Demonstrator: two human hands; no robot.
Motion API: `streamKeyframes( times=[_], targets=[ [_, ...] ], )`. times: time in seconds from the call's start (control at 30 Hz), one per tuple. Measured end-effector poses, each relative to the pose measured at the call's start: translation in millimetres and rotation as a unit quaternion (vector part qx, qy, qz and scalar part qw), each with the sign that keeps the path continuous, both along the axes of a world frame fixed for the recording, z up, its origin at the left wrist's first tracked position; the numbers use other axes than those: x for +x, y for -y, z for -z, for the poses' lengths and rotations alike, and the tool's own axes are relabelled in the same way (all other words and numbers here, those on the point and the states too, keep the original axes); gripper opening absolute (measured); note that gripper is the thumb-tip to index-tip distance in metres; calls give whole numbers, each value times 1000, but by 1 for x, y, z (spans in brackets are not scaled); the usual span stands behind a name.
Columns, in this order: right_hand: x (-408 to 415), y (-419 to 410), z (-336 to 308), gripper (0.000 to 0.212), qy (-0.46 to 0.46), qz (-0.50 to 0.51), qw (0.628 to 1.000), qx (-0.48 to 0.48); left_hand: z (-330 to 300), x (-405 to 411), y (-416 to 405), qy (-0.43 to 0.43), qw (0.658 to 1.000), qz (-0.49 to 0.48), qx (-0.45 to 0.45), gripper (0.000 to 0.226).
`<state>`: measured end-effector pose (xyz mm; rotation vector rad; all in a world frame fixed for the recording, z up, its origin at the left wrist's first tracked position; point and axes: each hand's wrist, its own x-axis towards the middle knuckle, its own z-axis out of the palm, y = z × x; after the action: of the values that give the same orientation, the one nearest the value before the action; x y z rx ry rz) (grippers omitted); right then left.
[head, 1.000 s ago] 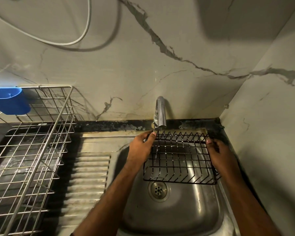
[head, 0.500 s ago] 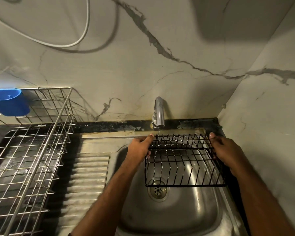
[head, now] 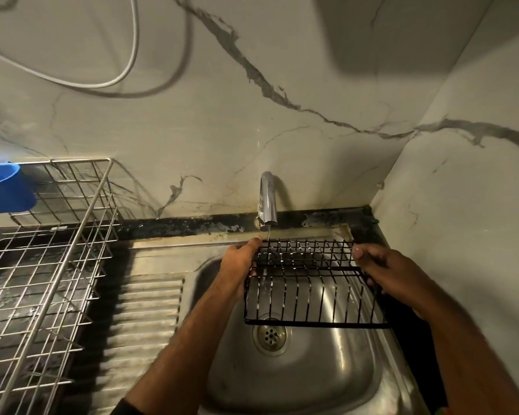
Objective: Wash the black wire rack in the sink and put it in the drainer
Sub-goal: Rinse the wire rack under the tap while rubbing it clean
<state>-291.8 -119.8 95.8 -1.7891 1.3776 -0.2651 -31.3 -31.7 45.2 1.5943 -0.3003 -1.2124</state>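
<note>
1. Blue plastic holder: hangs at the far left edge, on the back wire wall of the drainer.
2. Drainer: a silver wire basket standing on the counter at the left, well apart from the sink bowl. Nothing lies in the visible part of it.
3. Ribbed draining board: lies between the drainer and the sink bowl.
4. Left hand: grips the left end of the black wire rack. The thumb lies on the upper back wire; the fingers are curled round the end frame, with one fingertip showing through on the inner side.
5. Tap: stands at the back wall above the sink. A thin stream of water falls from the spout onto the left back part of the rack.
6. Black wire rack: held in the air over the sink, above the drain, tilted with its near edge lower than its back edge. It does not touch the bowl.
7. Right hand: grips the right end of the rack, fingers curled round the end frame, thumb tip at the upper back corner.
</note>
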Motion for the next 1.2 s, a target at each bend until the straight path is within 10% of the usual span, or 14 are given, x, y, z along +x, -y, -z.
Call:
streamKeyframes(
  times=[1.2],
  targets=[
    [-1, 0, 37, 50, 137, 160, 977, -26, -4, -2, -4, 60, 998, -8, 18, 26]
  ],
)
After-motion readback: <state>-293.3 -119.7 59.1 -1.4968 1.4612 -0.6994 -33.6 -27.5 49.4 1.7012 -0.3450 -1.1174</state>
